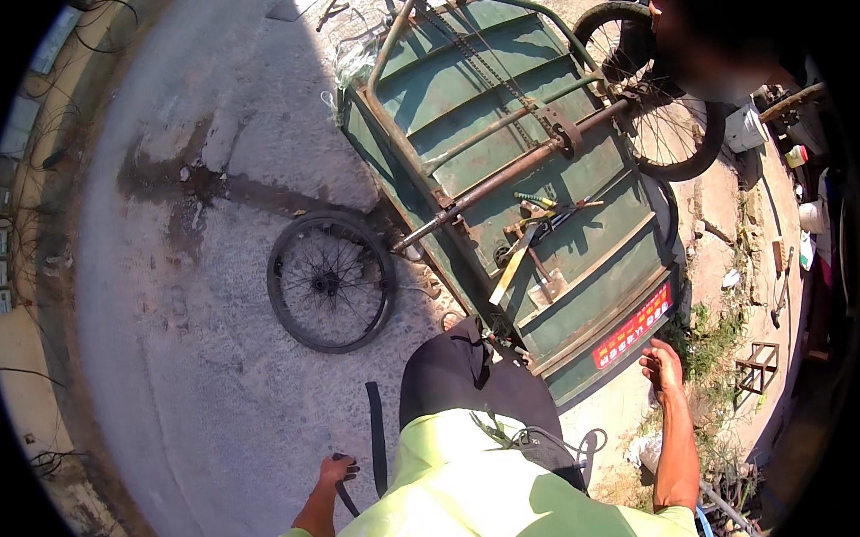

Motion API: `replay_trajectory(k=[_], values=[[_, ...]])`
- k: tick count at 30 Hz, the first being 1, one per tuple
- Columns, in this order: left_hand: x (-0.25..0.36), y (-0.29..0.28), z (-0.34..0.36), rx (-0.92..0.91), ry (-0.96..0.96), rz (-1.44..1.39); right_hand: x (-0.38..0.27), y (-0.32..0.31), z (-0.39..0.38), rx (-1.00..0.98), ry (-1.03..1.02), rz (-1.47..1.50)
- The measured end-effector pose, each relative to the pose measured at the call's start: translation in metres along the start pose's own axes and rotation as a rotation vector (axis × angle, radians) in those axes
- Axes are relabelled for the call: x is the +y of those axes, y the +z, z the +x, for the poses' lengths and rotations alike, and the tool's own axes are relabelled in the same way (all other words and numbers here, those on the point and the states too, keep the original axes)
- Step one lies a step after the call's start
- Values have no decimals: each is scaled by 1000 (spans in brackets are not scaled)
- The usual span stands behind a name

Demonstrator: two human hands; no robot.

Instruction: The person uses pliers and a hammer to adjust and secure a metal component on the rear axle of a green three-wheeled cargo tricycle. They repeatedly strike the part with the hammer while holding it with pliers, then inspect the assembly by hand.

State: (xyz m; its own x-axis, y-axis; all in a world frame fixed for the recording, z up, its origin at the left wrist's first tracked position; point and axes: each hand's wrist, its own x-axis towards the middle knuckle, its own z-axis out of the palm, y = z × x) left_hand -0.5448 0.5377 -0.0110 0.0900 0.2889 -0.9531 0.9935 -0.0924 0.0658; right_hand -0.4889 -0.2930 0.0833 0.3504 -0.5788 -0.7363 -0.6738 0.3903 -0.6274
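A black rubber strip [374,436], long, narrow and flat, hangs limp over the concrete; its lower end is gripped in the left hand [337,471], closed round it; the upper end rises straight beside the dark trouser leg.

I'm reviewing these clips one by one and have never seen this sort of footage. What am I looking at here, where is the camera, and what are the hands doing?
There is no machine here: the single picture comes from a wide fisheye camera worn on a person's head, looking down, so straight edges bend near the rim. The yellow-green shirt and dark trousers at the bottom are the wearer's own. On the concrete ground lies a green cart body turned on its side, its rusty axle exposed. One spoked wheel lies loose on the ground; another wheel is at the far end of the axle. A hammer and other tools rest on the cart. The left hand grips a dark strip, perhaps rubber. The right hand hangs open, empty, near the cart's corner. Another person stands at the top right.
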Motion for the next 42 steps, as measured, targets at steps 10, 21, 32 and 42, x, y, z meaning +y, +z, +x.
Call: replay_trajectory(k=[10,21,32,42], values=[[18,-15,-37,77,100,224,135,-20,-73,-96,40,245],[140,-13,-41,-45,302,442,169,-23,-158,34,-11,421],[267,-39,17,-98,337,536,73,121,-192,-128,-81,397],[348,62,24,-261,523,597,10,201,-137,-260,-104,248]])
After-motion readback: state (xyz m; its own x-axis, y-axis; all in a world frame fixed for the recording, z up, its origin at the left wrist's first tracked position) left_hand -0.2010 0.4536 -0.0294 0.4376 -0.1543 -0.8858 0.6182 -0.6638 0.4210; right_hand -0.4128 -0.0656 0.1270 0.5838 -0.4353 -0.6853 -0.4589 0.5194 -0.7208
